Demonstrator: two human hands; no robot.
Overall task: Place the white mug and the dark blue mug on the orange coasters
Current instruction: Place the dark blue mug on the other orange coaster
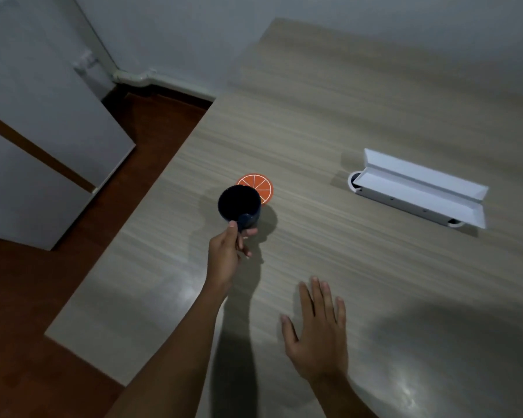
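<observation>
My left hand grips the handle of the dark blue mug, which stands upright with its open mouth toward me. The mug is just in front of an orange coaster printed like a citrus slice and covers its near left part; whether it touches the coaster or the table I cannot tell. My right hand hovers flat over the table, fingers spread, holding nothing. No white mug and no second coaster are in view.
The pale wood-grain table has its left edge running diagonally beside a red-brown floor. A white cable-port box with its lid flipped up sits at the right. A white cabinet stands on the left.
</observation>
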